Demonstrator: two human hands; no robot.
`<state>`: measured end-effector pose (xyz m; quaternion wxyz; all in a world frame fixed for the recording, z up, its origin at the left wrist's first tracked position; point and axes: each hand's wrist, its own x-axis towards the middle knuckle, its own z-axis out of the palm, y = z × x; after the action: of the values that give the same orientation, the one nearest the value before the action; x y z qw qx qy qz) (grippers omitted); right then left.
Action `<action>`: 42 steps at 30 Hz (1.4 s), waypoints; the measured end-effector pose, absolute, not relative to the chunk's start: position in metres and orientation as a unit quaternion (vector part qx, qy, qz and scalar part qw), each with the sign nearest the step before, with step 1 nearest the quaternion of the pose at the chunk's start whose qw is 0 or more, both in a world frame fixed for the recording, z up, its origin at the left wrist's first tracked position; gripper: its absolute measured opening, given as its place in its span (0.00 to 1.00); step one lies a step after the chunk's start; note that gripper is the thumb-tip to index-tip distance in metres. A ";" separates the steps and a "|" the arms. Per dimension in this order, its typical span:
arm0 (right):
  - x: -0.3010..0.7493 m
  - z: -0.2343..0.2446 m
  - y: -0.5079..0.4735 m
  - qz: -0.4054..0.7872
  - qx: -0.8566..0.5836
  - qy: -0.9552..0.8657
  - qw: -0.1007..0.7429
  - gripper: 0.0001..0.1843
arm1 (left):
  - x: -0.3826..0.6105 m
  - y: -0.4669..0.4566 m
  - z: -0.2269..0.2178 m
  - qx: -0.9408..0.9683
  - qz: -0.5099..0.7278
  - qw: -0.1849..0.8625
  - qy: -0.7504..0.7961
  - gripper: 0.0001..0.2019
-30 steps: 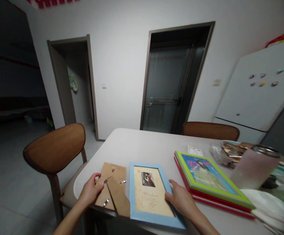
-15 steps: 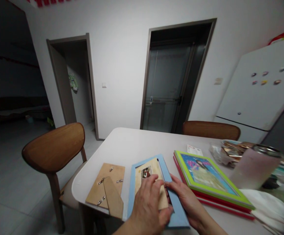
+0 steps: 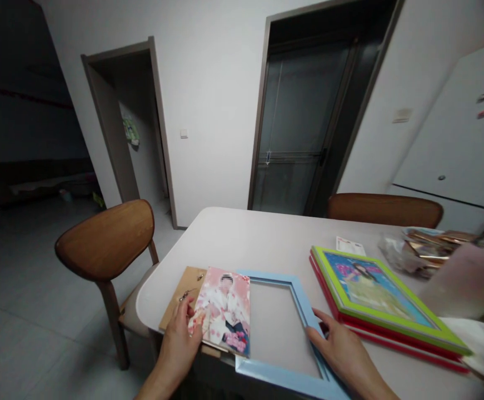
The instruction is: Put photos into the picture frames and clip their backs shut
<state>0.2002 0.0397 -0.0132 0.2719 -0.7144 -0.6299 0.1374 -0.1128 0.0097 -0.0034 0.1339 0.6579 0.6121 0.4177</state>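
Observation:
My left hand (image 3: 182, 339) grips a pink photo print (image 3: 224, 310) by its left edge, holding it over the brown backing board (image 3: 181, 295) near the table's front corner. A light blue picture frame (image 3: 300, 303) lies flat beside it, its opening showing only glass or bare table. My right hand (image 3: 342, 350) rests on the frame's right rail, fingers spread on it.
A stack of frames, green (image 3: 392, 311) on red, lies to the right on the white table (image 3: 258, 244). A frosted cup (image 3: 467, 278) and wrapped clutter (image 3: 417, 250) sit far right. Two wooden chairs (image 3: 108, 244) stand at the left and far edges; a fridge (image 3: 454, 144) is behind.
My left hand left the backing board, reached into the blue frame, and lifted the print out to the left. The beige insert no longer shows in the frame. The camera shifted left.

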 end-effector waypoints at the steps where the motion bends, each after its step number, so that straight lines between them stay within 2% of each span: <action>1: 0.201 -0.014 0.039 0.123 -0.711 -0.639 0.266 0.26 | -0.114 0.007 -0.007 0.671 0.399 0.125 0.612 0.19; 4: 0.193 -0.009 0.034 0.051 -0.679 -0.664 0.308 0.24 | -0.116 0.000 -0.012 0.698 0.374 0.083 0.605 0.17; 6: 0.176 -0.003 0.033 0.056 -0.641 -0.674 0.363 0.23 | -0.114 -0.003 -0.011 0.715 0.379 0.067 0.584 0.16; 8: 0.150 0.001 0.035 0.170 -0.615 -0.662 0.393 0.24 | -0.107 -0.006 -0.008 0.737 0.381 0.069 0.554 0.19; 12: 0.095 0.000 0.051 0.466 -0.573 -0.546 0.395 0.31 | -0.087 -0.011 -0.004 0.794 0.343 0.084 0.494 0.26; 15: 0.073 0.006 0.060 0.544 -0.546 -0.494 0.402 0.28 | -0.076 -0.008 -0.005 0.816 0.309 0.083 0.482 0.30; 18: 0.067 0.029 0.059 0.555 -0.513 -0.484 0.440 0.21 | -0.073 0.003 0.000 0.805 0.337 0.086 0.481 0.29; 21: 0.067 0.053 0.047 0.573 -0.440 -0.470 0.507 0.22 | -0.068 0.013 0.019 0.751 0.452 0.132 0.463 0.23; 25: 0.075 0.055 0.032 0.597 -0.455 -0.404 0.522 0.25 | -0.041 0.010 0.046 0.540 0.611 0.323 0.480 0.16; 27: 0.087 0.048 0.028 0.616 -0.447 -0.378 0.527 0.24 | -0.024 0.005 0.048 0.464 0.629 0.429 0.452 0.18; 29: 0.105 0.043 0.029 0.611 -0.430 -0.365 0.555 0.23 | -0.014 0.001 0.043 0.447 0.624 0.484 0.421 0.19; 31: 0.127 0.042 0.032 0.597 -0.446 -0.359 0.562 0.24 | -0.013 0.000 0.034 0.460 0.612 0.486 0.422 0.19; 34: 0.157 0.040 0.039 0.568 -0.517 -0.399 0.500 0.27 | -0.025 -0.001 0.020 0.542 0.539 0.431 0.479 0.20; 37: 0.167 0.032 0.046 0.513 -0.569 -0.457 0.453 0.25 | -0.035 -0.006 0.012 0.659 0.422 0.360 0.508 0.21; 42: 0.153 0.020 0.055 0.432 -0.600 -0.527 0.419 0.24 | -0.037 -0.014 0.009 0.777 0.307 0.285 0.470 0.26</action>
<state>0.1533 0.0548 0.0197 0.4188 -0.6002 -0.5270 0.4321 -0.0371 -0.0143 0.0090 0.2848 0.7767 0.4703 0.3072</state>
